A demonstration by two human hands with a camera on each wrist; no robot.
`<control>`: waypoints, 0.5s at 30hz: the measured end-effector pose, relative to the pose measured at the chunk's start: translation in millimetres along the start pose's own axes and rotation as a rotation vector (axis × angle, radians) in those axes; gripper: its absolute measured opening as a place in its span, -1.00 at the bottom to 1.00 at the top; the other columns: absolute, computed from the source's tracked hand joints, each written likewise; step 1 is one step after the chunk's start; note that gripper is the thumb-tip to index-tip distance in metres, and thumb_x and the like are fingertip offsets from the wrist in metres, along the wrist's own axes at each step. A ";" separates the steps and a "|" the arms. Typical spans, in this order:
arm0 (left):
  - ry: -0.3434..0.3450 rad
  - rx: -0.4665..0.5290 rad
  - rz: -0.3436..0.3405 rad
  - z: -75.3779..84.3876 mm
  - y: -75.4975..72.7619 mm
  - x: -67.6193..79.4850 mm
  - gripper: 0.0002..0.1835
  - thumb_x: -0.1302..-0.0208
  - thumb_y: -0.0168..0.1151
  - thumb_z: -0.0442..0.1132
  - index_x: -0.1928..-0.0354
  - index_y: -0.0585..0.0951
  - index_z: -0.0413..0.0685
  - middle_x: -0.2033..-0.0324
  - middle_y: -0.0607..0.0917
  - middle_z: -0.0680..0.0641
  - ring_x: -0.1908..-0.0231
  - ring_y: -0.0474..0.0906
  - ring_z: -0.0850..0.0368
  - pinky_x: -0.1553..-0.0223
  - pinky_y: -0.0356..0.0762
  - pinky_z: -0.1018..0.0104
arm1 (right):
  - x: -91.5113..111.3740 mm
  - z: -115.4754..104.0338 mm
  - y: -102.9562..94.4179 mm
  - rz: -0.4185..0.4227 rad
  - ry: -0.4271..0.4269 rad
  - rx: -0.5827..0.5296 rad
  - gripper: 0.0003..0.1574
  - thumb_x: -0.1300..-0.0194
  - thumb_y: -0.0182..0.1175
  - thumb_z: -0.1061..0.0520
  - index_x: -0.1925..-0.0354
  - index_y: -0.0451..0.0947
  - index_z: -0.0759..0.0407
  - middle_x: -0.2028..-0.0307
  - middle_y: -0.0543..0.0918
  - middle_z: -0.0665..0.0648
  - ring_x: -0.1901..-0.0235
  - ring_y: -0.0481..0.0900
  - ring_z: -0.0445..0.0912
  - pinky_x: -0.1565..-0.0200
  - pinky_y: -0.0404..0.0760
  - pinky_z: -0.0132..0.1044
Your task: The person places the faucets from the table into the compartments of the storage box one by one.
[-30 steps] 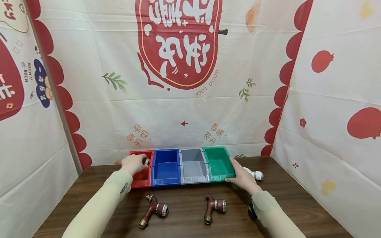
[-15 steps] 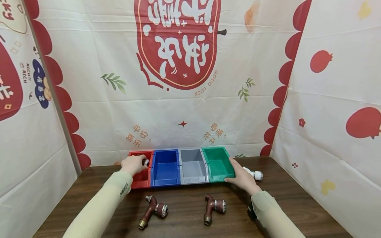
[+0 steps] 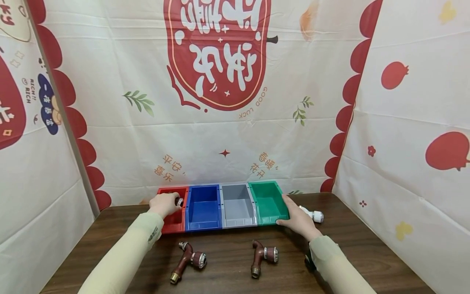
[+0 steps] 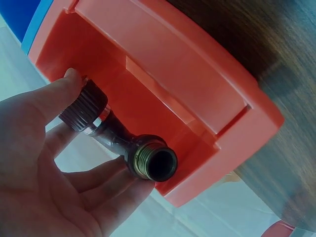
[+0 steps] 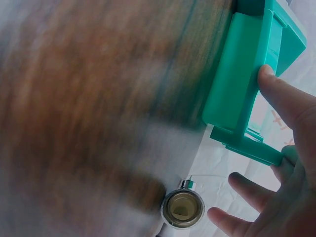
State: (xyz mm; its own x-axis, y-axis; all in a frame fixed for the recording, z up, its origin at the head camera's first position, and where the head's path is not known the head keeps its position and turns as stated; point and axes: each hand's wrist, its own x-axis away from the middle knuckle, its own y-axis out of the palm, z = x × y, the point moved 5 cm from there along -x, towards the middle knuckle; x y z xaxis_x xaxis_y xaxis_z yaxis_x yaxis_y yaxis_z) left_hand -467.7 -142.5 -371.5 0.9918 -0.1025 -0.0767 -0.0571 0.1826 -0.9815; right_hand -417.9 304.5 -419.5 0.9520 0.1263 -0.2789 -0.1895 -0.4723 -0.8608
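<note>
My left hand (image 3: pixel 163 204) is over the red bin (image 3: pixel 172 226) at the left end of a joined row. It holds a dark brown tap (image 4: pixel 112 134) by its ribbed knob (image 4: pixel 85 106), thumb on one side and fingers on the other. The tap's threaded brass end (image 4: pixel 155 162) faces the left wrist camera. My right hand (image 3: pixel 300 217) rests against the green bin (image 3: pixel 269 202) at the other end. Its thumb touches the bin's front rim and another finger the outer side, while two fingers stand straight and apart from it.
Between the end bins stand a blue bin (image 3: pixel 203 204) and a grey bin (image 3: pixel 238 203). Two brown taps, a left one (image 3: pixel 186 261) and a right one (image 3: pixel 259 257), lie on the wooden table (image 3: pixel 220 277) in front. A white tap (image 3: pixel 315 215) lies right of the green bin, partly hidden.
The head view drifts slightly, so the scene sits a little further left. Both hands keep their places at the red and green bins, the left still holding the tap.
</note>
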 end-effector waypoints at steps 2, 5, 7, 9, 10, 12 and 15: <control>0.001 0.000 -0.001 0.2 0.2 0.3 -0.48 -0.14 0.39 -0.03 -0.14 0.57 0.00 0.04 0.63 -0.25 0.17 0.51 -0.20 0.17 0.52 -0.26 | -0.1 -0.3 -0.3 -0.003 0.002 -0.003 0.23 -0.13 0.43 0.00 -0.51 -0.08 0.24 -0.44 0.10 0.36 -0.32 0.23 0.29 -0.18 0.30 0.29; 0.004 0.002 -0.003 0.6 -0.1 0.5 -0.47 -0.14 0.40 -0.04 -0.15 0.56 -0.02 0.03 0.63 -0.25 0.17 0.52 -0.19 0.16 0.52 -0.27 | -0.4 -0.6 -0.6 -0.003 0.002 -0.001 0.23 -0.13 0.44 -0.01 -0.51 -0.08 0.24 -0.44 0.10 0.36 -0.32 0.23 0.29 -0.17 0.30 0.30; 0.005 0.000 -0.003 1.3 -1.1 1.0 -0.47 -0.14 0.40 -0.04 -0.16 0.56 -0.02 0.02 0.63 -0.25 0.17 0.52 -0.18 0.15 0.52 -0.28 | -0.3 -0.7 -0.7 -0.004 0.002 -0.001 0.23 -0.13 0.43 -0.01 -0.51 -0.08 0.24 -0.44 0.10 0.36 -0.32 0.22 0.30 -0.17 0.30 0.30; 0.010 -0.004 -0.004 2.3 -2.1 1.1 -0.48 -0.15 0.39 -0.05 -0.15 0.56 -0.03 0.02 0.63 -0.26 0.17 0.52 -0.18 0.15 0.52 -0.28 | -0.2 -0.6 -0.5 -0.003 0.002 -0.001 0.23 -0.13 0.43 -0.01 -0.51 -0.08 0.24 -0.44 0.09 0.36 -0.32 0.22 0.29 -0.17 0.29 0.30; 0.009 -0.006 -0.006 2.5 -2.4 1.2 -0.47 -0.15 0.39 -0.05 -0.16 0.56 -0.03 0.02 0.63 -0.27 0.17 0.52 -0.18 0.15 0.51 -0.28 | -0.1 -0.5 -0.5 -0.004 0.004 -0.004 0.23 -0.13 0.43 -0.01 -0.51 -0.09 0.23 -0.44 0.09 0.36 -0.32 0.22 0.29 -0.18 0.29 0.30; 0.006 -0.010 -0.009 2.8 -2.6 1.2 -0.47 -0.16 0.38 -0.04 -0.16 0.56 -0.03 0.01 0.63 -0.27 0.17 0.52 -0.19 0.14 0.51 -0.28 | 0.2 -0.6 -0.2 -0.005 0.004 -0.005 0.23 -0.14 0.43 0.00 -0.51 -0.09 0.23 -0.45 0.08 0.35 -0.33 0.21 0.29 -0.18 0.29 0.30; 0.001 -0.010 -0.020 2.5 -1.1 0.7 -0.46 -0.16 0.38 -0.05 -0.18 0.55 -0.03 0.00 0.62 -0.28 0.16 0.52 -0.19 0.14 0.50 -0.28 | 0.5 -0.4 0.3 -0.006 0.006 -0.007 0.23 -0.14 0.43 0.00 -0.51 -0.09 0.22 -0.45 0.08 0.35 -0.33 0.21 0.29 -0.18 0.28 0.31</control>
State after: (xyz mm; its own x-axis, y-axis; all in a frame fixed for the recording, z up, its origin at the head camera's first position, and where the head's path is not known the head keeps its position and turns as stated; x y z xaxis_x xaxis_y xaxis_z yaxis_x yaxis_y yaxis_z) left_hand -466.7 -140.3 -370.1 0.9926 -0.1067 -0.0576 -0.0388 0.1710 -0.9845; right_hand -417.3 304.1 -419.7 0.9545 0.1237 -0.2714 -0.1824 -0.4779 -0.8593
